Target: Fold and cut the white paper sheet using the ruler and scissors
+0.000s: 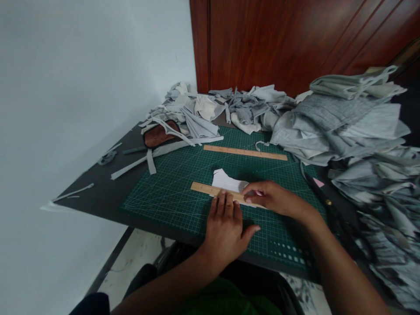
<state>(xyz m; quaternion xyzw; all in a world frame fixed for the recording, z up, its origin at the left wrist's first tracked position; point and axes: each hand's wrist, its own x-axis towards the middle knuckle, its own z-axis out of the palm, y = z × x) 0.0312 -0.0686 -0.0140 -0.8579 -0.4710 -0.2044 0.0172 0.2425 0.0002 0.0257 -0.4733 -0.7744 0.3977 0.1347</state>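
My left hand (226, 229) lies flat with fingers stretched, its fingertips pressing on a wooden ruler (201, 187). Under the ruler is a white, lined piece of fabric or paper (226, 180) with a curved upper edge. At the ruler's right part, my right hand (271, 197) has thumb and forefinger brought together over the piece. Something small and pinkish shows between those fingers, too small to name. Both hands rest over a green cutting mat (170, 192). A second wooden ruler (244, 152) lies farther back on the mat.
Large black scissors (328, 202) and a pink flat piece (318, 182) lie to the right. Grey fabric (328, 113) is heaped high there. Scraps (197, 107) spread along the back, near a brown, dark-edged piece (161, 134). A white wall (82, 87) borders the left.
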